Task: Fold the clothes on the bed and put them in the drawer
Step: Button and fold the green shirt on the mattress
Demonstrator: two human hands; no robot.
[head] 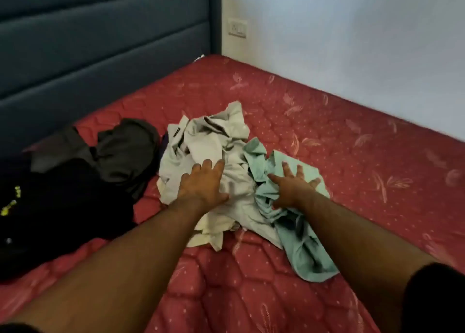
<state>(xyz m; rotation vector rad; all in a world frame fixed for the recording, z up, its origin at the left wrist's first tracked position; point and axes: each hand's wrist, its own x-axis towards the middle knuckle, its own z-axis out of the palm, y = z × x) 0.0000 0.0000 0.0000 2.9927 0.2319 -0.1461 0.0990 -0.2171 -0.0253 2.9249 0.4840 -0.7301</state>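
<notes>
on the red quilted bed (pixel 314 121), the left hand (pixel 203 181) rests flat on a crumpled pale grey garment (pixel 211 141); the right hand (pixel 292 184), fingers spread, seemingly presses a rumpled mint-green cloth (pixel 299 244) beside it.

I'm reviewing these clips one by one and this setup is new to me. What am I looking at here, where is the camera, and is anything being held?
There is no machine: a person works bare-handed, and the single picture comes from a camera worn on the head, looking down. The red mattress carries a crumpled pale grey garment, a mint green garment, and dark clothes to the left. The left hand rests flat on the grey garment; the right hand lies spread on the green one. Neither grips anything. No drawer is in view.
</notes>
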